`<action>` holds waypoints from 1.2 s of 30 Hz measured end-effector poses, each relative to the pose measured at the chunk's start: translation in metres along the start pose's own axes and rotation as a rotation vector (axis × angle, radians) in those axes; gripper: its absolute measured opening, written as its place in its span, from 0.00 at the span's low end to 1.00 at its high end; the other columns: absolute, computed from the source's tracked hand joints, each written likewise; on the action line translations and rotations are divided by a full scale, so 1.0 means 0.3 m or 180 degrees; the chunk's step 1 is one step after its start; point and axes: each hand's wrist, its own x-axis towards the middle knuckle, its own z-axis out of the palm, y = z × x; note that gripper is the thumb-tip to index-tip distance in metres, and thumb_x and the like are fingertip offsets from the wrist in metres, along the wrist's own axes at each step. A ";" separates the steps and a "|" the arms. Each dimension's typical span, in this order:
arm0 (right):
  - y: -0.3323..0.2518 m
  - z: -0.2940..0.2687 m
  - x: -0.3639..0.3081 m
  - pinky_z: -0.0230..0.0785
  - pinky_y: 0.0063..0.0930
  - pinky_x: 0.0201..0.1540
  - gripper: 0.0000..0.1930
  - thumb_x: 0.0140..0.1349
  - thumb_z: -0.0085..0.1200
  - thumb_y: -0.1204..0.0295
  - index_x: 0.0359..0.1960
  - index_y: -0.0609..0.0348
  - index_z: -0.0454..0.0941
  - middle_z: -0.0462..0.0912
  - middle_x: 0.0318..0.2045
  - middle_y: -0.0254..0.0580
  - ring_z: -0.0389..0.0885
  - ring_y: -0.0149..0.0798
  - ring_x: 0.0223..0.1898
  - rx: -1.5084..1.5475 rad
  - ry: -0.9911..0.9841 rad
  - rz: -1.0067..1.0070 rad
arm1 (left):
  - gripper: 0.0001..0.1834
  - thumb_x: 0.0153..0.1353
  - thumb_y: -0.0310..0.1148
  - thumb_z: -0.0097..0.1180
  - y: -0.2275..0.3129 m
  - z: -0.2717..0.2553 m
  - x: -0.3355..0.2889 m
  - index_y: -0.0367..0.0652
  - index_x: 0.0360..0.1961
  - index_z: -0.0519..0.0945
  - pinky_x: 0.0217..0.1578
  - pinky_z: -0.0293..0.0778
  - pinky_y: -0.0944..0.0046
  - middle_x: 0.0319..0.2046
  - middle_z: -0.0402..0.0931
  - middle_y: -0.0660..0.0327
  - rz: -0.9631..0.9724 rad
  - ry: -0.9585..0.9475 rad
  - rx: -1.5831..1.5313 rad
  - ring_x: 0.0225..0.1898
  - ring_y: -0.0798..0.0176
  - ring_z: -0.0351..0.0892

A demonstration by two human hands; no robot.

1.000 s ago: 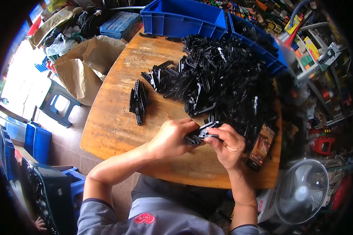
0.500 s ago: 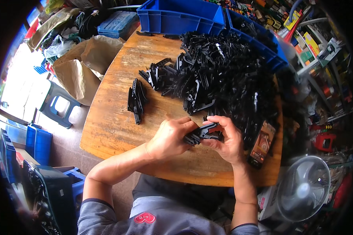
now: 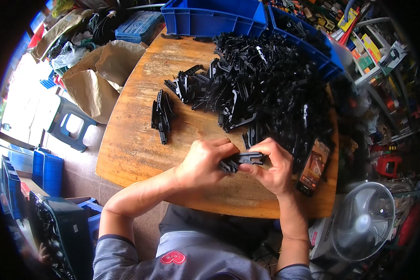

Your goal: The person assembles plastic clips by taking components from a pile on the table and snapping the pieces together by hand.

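Observation:
Over the near part of the wooden table (image 3: pixel 135 154), my left hand (image 3: pixel 204 161) is closed around dark plastic parts (image 3: pixel 228 164), partly hidden by its fingers. My right hand (image 3: pixel 274 169) pinches the right end of a long, narrow black-grey plastic piece (image 3: pixel 250 158) between thumb and fingers. That piece lies level, its left end against the parts in my left hand. Just beyond the hands spreads a large heap of similar black plastic parts (image 3: pixel 266 88). A small bundle of them (image 3: pixel 162 115) lies apart on the left.
A phone (image 3: pixel 313 168) lies near the table's right edge. Blue bins (image 3: pixel 214 21) stand along the far side, one holding black parts. To the left are a brown paper bag (image 3: pixel 91 91) and a grey stool (image 3: pixel 70 122). A fan (image 3: pixel 363 221) stands at the lower right.
The grey-black piece has turned from tilted to nearly level. My right hand's fingers have drawn closer together along its upper edge. My left hand has barely moved.

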 end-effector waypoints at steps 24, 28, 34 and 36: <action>0.044 -0.056 0.072 0.70 0.23 0.36 0.13 0.49 0.66 0.72 0.33 0.60 0.76 0.78 0.31 0.39 0.77 0.31 0.33 -0.0179 0.0328 0.0335 | 0.33 0.52 0.25 0.61 -0.080 -0.156 0.023 0.44 0.60 0.65 0.38 0.73 0.68 0.49 0.71 0.58 -0.0449 -0.0125 -0.0815 0.39 0.67 0.75; 0.185 -0.338 0.418 0.70 0.29 0.37 0.14 0.53 0.63 0.66 0.33 0.62 0.74 0.80 0.29 0.43 0.77 0.36 0.31 -0.1492 0.1268 -0.0013 | 0.15 0.57 0.38 0.57 -0.135 -0.354 -0.028 0.40 0.41 0.76 0.31 0.74 0.59 0.24 0.79 0.53 -0.1384 0.1407 0.1711 0.30 0.55 0.80; 0.410 -0.686 0.667 0.69 0.33 0.49 0.23 0.54 0.61 0.59 0.46 0.62 0.75 0.80 0.41 0.52 0.79 0.46 0.46 -0.2558 0.1562 0.0317 | 0.31 0.51 0.45 0.61 -0.146 -0.321 0.011 0.45 0.56 0.69 0.36 0.72 0.55 0.35 0.78 0.49 -0.1954 -0.0042 0.2001 0.37 0.49 0.77; 0.324 -0.504 0.590 0.70 0.26 0.43 0.20 0.57 0.59 0.62 0.46 0.62 0.75 0.81 0.37 0.41 0.78 0.33 0.37 -0.1273 0.0934 0.0573 | 0.34 0.52 0.36 0.61 -0.201 -0.252 -0.007 0.47 0.60 0.63 0.42 0.70 0.54 0.44 0.73 0.48 -0.1105 0.0255 0.2238 0.45 0.47 0.73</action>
